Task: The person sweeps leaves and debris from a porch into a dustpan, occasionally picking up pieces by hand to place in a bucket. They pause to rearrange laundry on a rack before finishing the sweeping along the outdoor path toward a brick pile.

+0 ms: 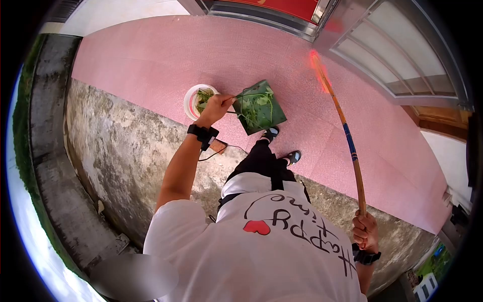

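My left hand (217, 108) is closed round the thin dark handle of a green square container (277, 114), above the pink floor. Leafy greens (259, 104) with long stems lie in it. Just left of that hand, a white bucket (188, 102) on the floor holds more green leaves and stalks (202, 99). Out to the right, my right hand (366, 230) grips the lower end of a long wooden stick (338, 106). Blue bands mark the stick's middle, and its far end looks blurred and red, so I cannot make out what is there.
Pink tiled floor (151, 60) meets a stained concrete strip (131, 133). A glazed metal door (397, 50) stands at the upper right, beside a doorway with a red mat (282, 7). A brick (218, 146) and a dark cord lie near my feet (270, 133).
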Motion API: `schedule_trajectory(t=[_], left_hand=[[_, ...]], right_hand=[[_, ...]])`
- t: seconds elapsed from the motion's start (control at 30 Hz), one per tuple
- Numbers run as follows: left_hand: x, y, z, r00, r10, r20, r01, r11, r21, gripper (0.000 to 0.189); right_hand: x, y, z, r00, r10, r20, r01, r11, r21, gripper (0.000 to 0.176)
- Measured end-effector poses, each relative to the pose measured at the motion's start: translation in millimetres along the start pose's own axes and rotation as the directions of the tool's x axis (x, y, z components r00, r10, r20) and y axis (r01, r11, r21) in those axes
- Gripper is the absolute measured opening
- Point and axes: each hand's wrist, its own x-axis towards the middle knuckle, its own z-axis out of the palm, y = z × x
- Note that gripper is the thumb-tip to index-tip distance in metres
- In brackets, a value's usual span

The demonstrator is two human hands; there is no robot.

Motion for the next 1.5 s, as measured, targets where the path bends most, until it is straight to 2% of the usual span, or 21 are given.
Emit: schedule_trajectory(t=[0.07,0.1,0.13,0.17,0.3,0.4,0.5,0.6,0.7,0.77,0.83,1.0,1.1,1.13,1.23,1.3,1.37,1.43,1.5], left_hand=[[-19.6,5.6,-35.9,0.998,0.002,-0.067,-0.003,1.0,-0.005,0.019],[-32.6,22.4,-53.6,0.991,-0.072,-0.116,0.062,0.994,-0.088,0.019],[-42.1,25.7,-67.5,0.976,-0.178,-0.127,0.138,0.952,-0.272,0.02],[-52.3,30.5,-87.1,0.971,-0.2,-0.134,0.174,0.968,-0.181,0.021],[-84.2,52.9,-138.0,0.912,-0.301,-0.277,0.233,0.939,-0.253,0.018],[-95.3,38.8,-172.9,0.889,-0.298,-0.349,0.243,0.951,-0.192,0.02],[-93.5,38.1,-195.5,0.866,-0.351,-0.357,0.312,0.936,-0.165,0.021],[-89.3,4.9,-211.9,0.861,-0.365,-0.354,0.353,0.93,-0.101,0.021],[-80.0,-9.6,-216.8,0.836,-0.474,-0.276,0.454,0.88,-0.139,0.021],[-74.1,-32.6,-217.8,0.878,-0.42,-0.228,0.41,0.908,-0.091,0.02],[-68.8,-47.6,-219.9,0.889,-0.408,-0.207,0.416,0.909,-0.005,0.019],[-54.8,-81.7,-240.8,0.914,-0.359,-0.19,0.378,0.923,0.07,0.018],[-30.8,-91.1,-250.3,0.914,-0.339,-0.224,0.369,0.924,0.105,0.018],[-20.9,-106.9,-253.2,0.925,-0.285,-0.252,0.332,0.927,0.172,0.018],[20.7,-117.7,-262.3,0.931,-0.265,-0.253,0.329,0.908,0.26,0.017],[49.7,-114.0,-264.5,0.941,-0.231,-0.248,0.289,0.93,0.229,0.016],[87.7,-125.7,-261.7,0.949,-0.247,-0.194,0.302,0.886,0.351,0.016],[124.9,-133.4,-253.1,0.964,-0.159,-0.215,0.239,0.87,0.43,0.017],[161.8,-139.9,-244.7,0.961,-0.179,-0.212,0.263,0.833,0.486,0.018]], right_hand=[[9.1,-14.3,-5.5,0.999,-0.016,-0.036,0.015,0.999,-0.04,0.008],[13.9,-18.8,-6.7,0.998,-0.028,-0.054,0.024,0.998,-0.058,0.008],[17.3,-25.6,-2.2,0.999,-0.035,-0.026,0.034,0.998,-0.051,0.004],[22.6,-29.6,-4.3,1.0,-0.021,-0.014,0.02,0.999,-0.047,0.003],[41.8,-42.3,-9.9,1.0,0.019,-0.009,-0.019,0.998,-0.053,0.008],[51.5,-39.4,-10.3,0.998,0.059,-0.012,-0.06,0.996,-0.073,0.007],[52.9,-35.9,-0.6,0.997,0.071,-0.036,-0.075,0.987,-0.139,0.01],[57.7,-28.2,14.2,0.996,0.086,-0.039,-0.092,0.976,-0.198,0.012],[58.6,-26.6,29.6,0.997,0.07,-0.031,-0.075,0.976,-0.206,0.011],[59.4,-25.0,46.4,0.998,0.045,-0.032,-0.051,0.976,-0.213,0.01],[60.5,-24.5,65.8,0.999,0.033,-0.033,-0.04,0.976,-0.214,0.01],[73.1,-22.9,100.7,0.999,0.053,-0.005,-0.053,0.981,-0.184,0.008],[77.3,-28.6,127.8,0.995,0.05,-0.083,-0.069,0.966,-0.249,0.007],[78.3,-30.7,131.7,0.995,0.065,-0.074,-0.082,0.966,-0.247,0.007],[84.0,-42.3,145.4,0.991,0.111,-0.074,-0.126,0.958,-0.258,0.006],[87.0,-45.2,153.2,0.987,0.118,-0.106,-0.143,0.95,-0.279,0.006],[90.9,-46.5,157.6,0.988,0.118,-0.104,-0.143,0.946,-0.29,0.007],[94.9,-52.5,163.6,0.984,0.131,-0.117,-0.163,0.929,-0.331,0.008],[96.7,-62.0,171.4,0.979,0.148,-0.137,-0.191,0.899,-0.395,0.009]])
